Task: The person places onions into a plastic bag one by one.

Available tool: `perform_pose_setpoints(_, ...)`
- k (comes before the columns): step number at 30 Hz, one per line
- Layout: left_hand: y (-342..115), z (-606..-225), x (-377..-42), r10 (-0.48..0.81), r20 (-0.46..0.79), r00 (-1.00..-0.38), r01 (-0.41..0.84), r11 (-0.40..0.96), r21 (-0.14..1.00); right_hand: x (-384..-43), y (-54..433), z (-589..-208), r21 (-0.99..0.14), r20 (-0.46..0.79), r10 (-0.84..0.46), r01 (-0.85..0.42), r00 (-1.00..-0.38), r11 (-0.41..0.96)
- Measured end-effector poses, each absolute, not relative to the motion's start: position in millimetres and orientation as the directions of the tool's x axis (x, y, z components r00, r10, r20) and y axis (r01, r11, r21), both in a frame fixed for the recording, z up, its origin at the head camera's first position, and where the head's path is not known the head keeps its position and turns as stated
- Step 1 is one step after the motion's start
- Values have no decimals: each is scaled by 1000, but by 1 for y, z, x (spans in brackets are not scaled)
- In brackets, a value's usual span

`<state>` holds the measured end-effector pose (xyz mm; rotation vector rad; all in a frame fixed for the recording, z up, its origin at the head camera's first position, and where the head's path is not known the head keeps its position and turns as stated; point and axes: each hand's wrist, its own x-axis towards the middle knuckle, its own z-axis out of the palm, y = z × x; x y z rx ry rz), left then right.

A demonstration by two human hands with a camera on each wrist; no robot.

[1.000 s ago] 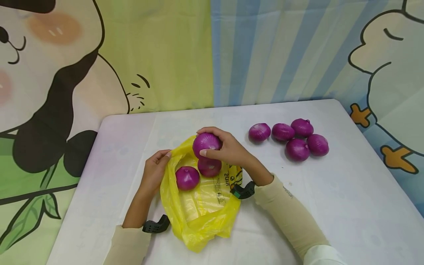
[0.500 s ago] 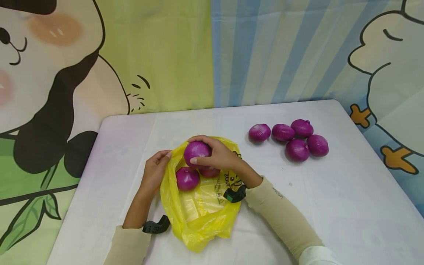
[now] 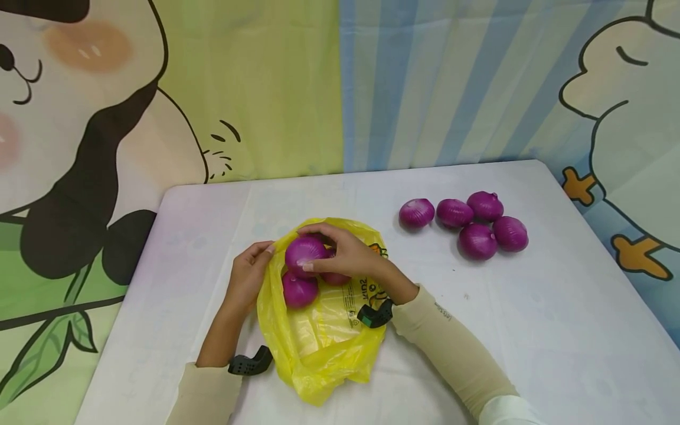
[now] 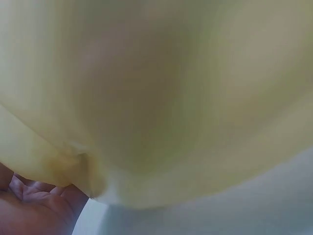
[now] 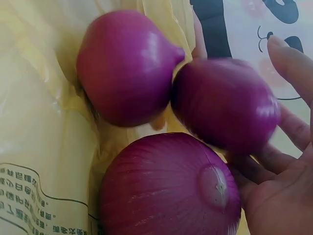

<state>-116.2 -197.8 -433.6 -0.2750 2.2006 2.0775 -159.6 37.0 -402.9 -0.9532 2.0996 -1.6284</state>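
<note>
A: What carries everything?

B: The white worktop (image 3: 531,330). The yellow bag (image 3: 324,327) lies on it; judge places from that.

A: How would the bag handle?

B: Light, limp and slightly slippery, I'd say, being thin creased plastic. Take it by the rim; the walls would probably just fold under a push.

A: And the five loose onions (image 3: 477,241)?

B: On the worktop to the bag's right, well apart, level with its far end.

A: The grips?

B: The left grip (image 3: 248,268) pinches the bag's left rim. The right grip (image 3: 347,254), over the bag's far part, has thumb and fingers round one onion.

A: Is that held onion (image 3: 305,255) awkward?

B: Firm, solid and slick-skinned, by its look. Round the widest part is best, thumb opposite fingers; a hard knock could bruise it.

A: Any inside the bag?

B: Two: the left onion (image 3: 300,290) near its left wall, and the right onion (image 3: 336,276), partly hidden by the right grip.

A: The pointed neck (image 5: 180,53)?

B: Too small a hold, I think.
</note>
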Motion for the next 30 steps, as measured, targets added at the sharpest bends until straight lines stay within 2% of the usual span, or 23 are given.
perform_pose_setpoints(9,-199,-433,-115,-51,-194,-980,-196,31,980,-159,38,-402,-942,249,-678,-337,-692,-2)
perform_pose_setpoints(14,-200,-432,-116,-74,-183,-980,-187,41,982,-152,41,-387,-933,291,-666,-358,-687,-39)
perform_pose_setpoints(22,-200,-433,-117,-83,-204,-975,-208,40,977,-144,49,-374,-939,269,-637,-343,-722,-8)
perform_pose_setpoints(30,-199,-431,-116,-89,-217,-972,-221,42,974,-154,58,-396,-959,223,-613,-283,-758,0)
